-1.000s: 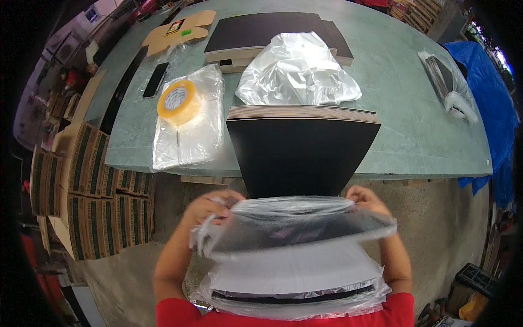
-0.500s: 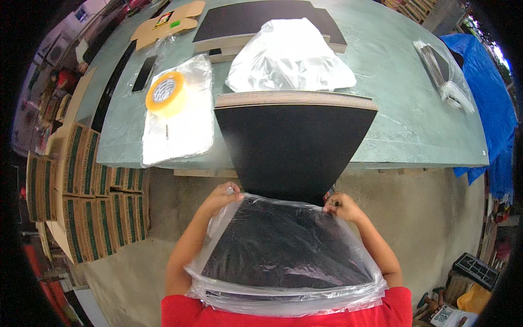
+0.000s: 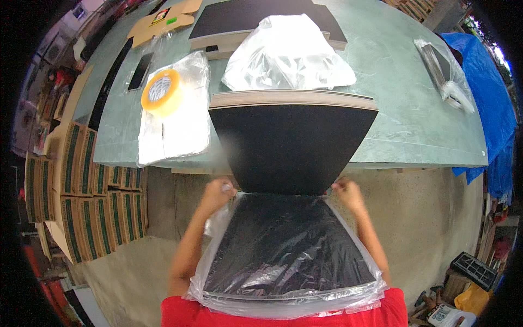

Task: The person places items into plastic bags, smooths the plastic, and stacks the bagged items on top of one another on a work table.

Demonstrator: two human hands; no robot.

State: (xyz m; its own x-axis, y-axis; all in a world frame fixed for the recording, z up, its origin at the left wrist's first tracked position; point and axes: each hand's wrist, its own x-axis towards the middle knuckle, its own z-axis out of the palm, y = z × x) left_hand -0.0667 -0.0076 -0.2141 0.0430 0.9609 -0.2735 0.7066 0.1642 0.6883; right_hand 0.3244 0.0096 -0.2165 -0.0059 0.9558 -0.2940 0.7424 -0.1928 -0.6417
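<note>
A clear plastic bag (image 3: 289, 250) lies over my lap, its film drawn smooth over a dark panel. Beyond it a black board stack (image 3: 294, 144) with pale edges overhangs the table's near side. My left hand (image 3: 219, 193) is closed, fingers pinching the bag's far left corner beside the stack's lower edge. Opposite it, my right hand (image 3: 347, 193) is curled in a pinch at the far right corner, also by the stack. Its fingertips are partly hidden, though film runs up to them. Both forearms lie along the bag's sides.
On the green table (image 3: 403, 120), white plastic bags (image 3: 291, 52) lie behind the stack. A yellow tape roll (image 3: 162, 94) rests on plastic film at left. More black boards (image 3: 250, 19) sit further back. Cardboard cartons (image 3: 87, 163) stand left; a blue tarp (image 3: 487, 103) hangs right.
Both hands have moved slightly forward and outward, to the sides of the board stack. The bag's far edge now reaches the stack's lower edge and its film is stretched flatter.
</note>
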